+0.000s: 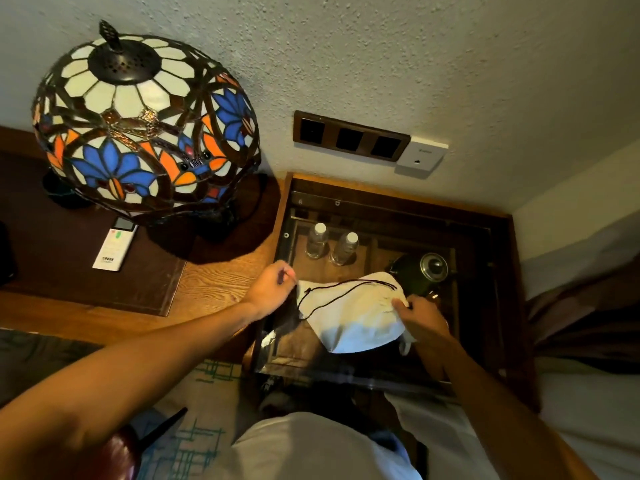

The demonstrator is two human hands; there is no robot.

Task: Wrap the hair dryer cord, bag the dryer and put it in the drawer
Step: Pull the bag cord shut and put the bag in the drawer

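Note:
A white cloth drawstring bag (356, 320) is held over the glass-topped side table (485, 341). Its thin dark drawstring (332, 289) loops across the bag's top. My left hand (273, 285) pinches the drawstring at the bag's left end. My right hand (420, 317) grips the bag's gathered mouth on the right side. The bag bulges, but its contents are hidden and no hair dryer or cord shows outside it. A dark shape (291, 317) hangs under the bag's left corner; I cannot tell what it is.
Under the glass stand two water bottles (332, 244) and a dark green kettle (420, 271). A stained-glass lamp (145, 123) and a white remote (114, 245) sit on the wooden desk at left. Wall sockets (349, 136) are behind. A bed edge (588, 393) lies at right.

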